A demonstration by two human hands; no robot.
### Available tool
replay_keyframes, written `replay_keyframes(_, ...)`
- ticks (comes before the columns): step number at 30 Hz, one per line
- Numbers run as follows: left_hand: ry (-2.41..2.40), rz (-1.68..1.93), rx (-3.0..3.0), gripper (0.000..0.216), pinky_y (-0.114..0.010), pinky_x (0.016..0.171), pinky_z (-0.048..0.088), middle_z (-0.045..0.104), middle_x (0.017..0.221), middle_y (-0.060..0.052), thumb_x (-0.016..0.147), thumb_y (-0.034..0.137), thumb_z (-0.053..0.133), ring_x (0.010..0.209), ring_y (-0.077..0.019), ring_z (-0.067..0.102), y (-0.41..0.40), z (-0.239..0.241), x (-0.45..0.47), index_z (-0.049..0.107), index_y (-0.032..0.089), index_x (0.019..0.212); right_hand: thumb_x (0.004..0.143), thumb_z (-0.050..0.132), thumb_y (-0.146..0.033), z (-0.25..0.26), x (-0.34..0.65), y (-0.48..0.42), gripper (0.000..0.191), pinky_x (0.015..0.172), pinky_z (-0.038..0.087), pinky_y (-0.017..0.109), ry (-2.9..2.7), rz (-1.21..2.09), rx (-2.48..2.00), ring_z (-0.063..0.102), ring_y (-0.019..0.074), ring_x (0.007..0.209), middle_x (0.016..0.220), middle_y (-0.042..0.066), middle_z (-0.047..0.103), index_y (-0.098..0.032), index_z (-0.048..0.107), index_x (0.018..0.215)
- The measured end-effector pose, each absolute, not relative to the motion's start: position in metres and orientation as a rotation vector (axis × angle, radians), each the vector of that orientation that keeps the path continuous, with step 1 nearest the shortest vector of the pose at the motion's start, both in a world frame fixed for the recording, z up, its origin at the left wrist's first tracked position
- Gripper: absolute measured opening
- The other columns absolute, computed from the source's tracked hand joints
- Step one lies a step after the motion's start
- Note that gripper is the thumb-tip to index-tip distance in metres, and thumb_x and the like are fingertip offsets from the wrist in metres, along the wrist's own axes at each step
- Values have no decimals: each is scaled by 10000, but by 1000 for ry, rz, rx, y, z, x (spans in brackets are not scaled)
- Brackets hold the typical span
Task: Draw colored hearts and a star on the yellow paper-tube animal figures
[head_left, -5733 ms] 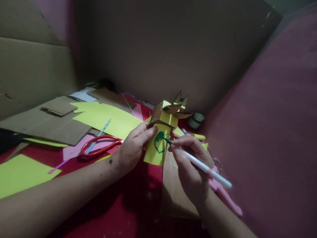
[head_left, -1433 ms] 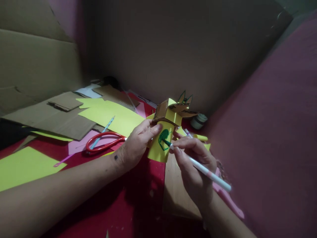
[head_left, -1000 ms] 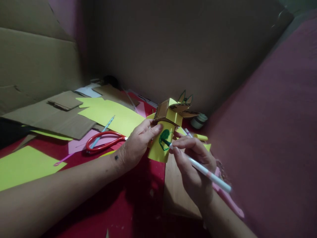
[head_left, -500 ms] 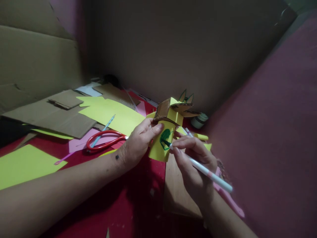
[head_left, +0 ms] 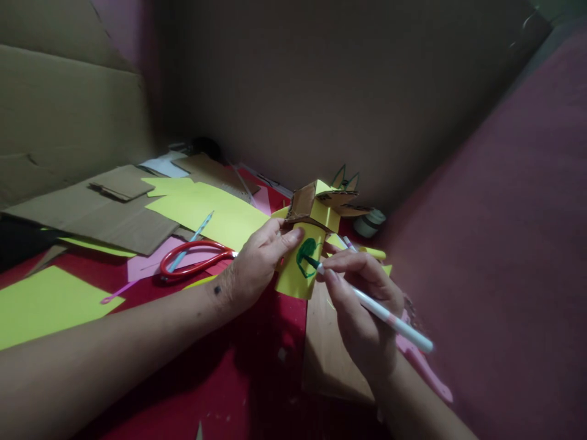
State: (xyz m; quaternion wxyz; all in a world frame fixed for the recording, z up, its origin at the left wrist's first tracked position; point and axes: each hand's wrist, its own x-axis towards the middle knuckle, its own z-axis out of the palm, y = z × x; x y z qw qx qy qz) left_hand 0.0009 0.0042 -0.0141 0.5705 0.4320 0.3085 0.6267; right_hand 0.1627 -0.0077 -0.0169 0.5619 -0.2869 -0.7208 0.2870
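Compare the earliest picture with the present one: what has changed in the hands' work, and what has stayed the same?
The felt-tip pen, in the right hand, has moved leftward across the green drawing, whose filled area looks somewhat larger. Nothing was picked up or released: the left hand still holds the yellow paper tube. The red-handled scissors and pencil lie as before.

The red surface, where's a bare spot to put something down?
The biggest bare patch of the red surface lies between the left forearm and the brown board, with small scraps on it. The board's near part, beside the right forearm, looks free too. Past the left forearm it's crowded: cardboard, yellow sheets, red handles, a pencil.
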Motion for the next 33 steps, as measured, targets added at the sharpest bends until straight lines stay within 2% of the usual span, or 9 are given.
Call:
replay_keyframes(4,730,1471,1014,273,-318,766,552,770,1056,-95,927,360,663,879,-227,717,4,-13,1,630,144,1090,902,658,-159,-16,162,-8,107,785,514,315,-1743,620,-685,636,158,837,852,-11,675,-264,676,897)
replay_keyframes(10,738,1476,1026,261,-302,732,538,767,1070,-109,935,346,650,871,-221,710,4,-13,0,631,137,1091,902,642,-148,-12,163,-8,122,1005,458,406,-1807,579,-669,635,156,834,843,-26,678,-264,674,886)
replay_keyframes(17,738,1460,1011,283,-283,735,538,759,1087,-103,946,343,646,889,-208,710,4,-14,1,610,129,1128,867,621,-88,-13,165,-7,172,771,472,333,-1785,646,-617,602,153,784,791,-24,648,-253,669,864)
replay_keyframes(25,720,1475,1006,313,-312,793,544,764,1072,-109,926,371,678,924,-236,717,4,-13,0,624,131,1118,886,646,-152,-18,163,-5,115,777,513,335,-1678,655,-618,615,154,772,788,-17,643,-264,673,879)
replay_keyframes(30,711,1480,1003,302,-334,812,543,763,1080,-115,921,365,678,954,-253,719,5,-14,1,638,133,1111,888,649,-149,-17,164,-6,110,681,504,294,-1700,691,-650,615,150,756,796,-10,637,-256,675,877)
replay_keyframes(33,713,1484,1016,296,-332,795,542,763,1066,-117,919,364,681,941,-255,718,6,-15,1,643,131,1099,866,651,-122,-16,164,-6,134,680,501,291,-1715,705,-623,609,149,749,775,-16,633,-253,673,852)
